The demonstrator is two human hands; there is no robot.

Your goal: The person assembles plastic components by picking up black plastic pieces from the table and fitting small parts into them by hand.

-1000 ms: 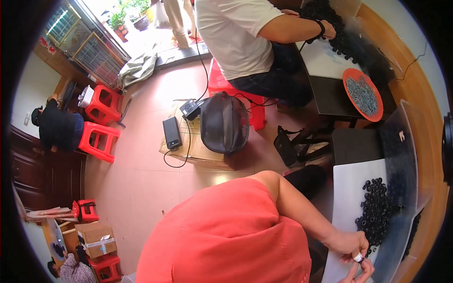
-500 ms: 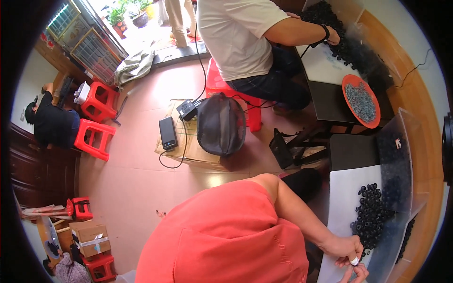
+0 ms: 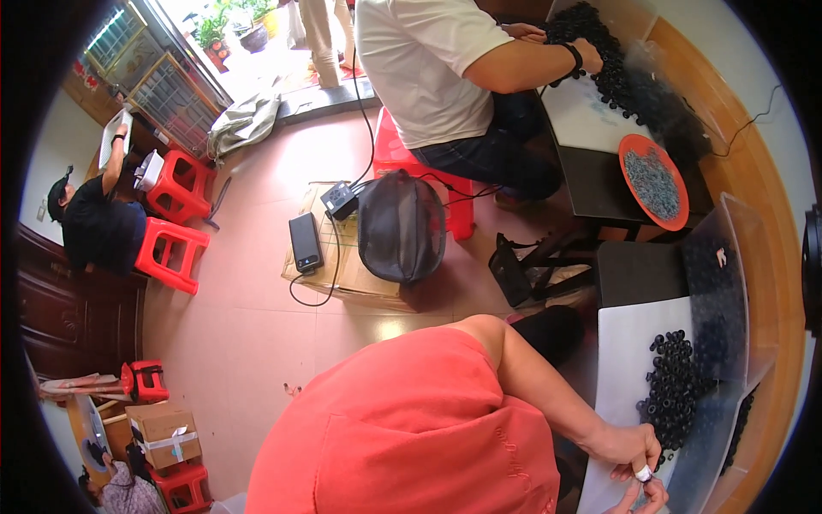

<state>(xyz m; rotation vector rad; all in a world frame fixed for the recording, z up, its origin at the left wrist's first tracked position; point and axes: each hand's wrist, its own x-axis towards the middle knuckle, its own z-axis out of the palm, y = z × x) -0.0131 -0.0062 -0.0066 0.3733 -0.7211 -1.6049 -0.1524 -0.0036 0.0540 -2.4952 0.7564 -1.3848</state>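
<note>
At the lower right, my left hand (image 3: 629, 450) has its fingers pinched together beside a pile of small black ring-shaped plastic parts (image 3: 672, 385). A small white piece (image 3: 644, 474) shows at its fingertips; whether it is a finger wrap or something held is unclear. Just below, close to touching it, is my right hand (image 3: 648, 497), its fingers also bent together and partly cut off by the picture's edge. Anything small between the hands is too tiny to name. Both are over a white sheet (image 3: 616, 377) on a dark table (image 3: 638, 270).
Clear plastic bins (image 3: 728, 291) stand along the wall side. Farther off, a person in white (image 3: 428, 77) sits at black parts, near an orange bowl (image 3: 655, 184) of small metal pieces. Behind is a carton (image 3: 342, 270) with a mesh bag (image 3: 401, 227) and power bank (image 3: 304, 242).
My hands stay nearly in place, with slight finger movement. The co-worker in white has drawn a hand back leftward over the black parts. At far left, a person has raised a white panel.
</note>
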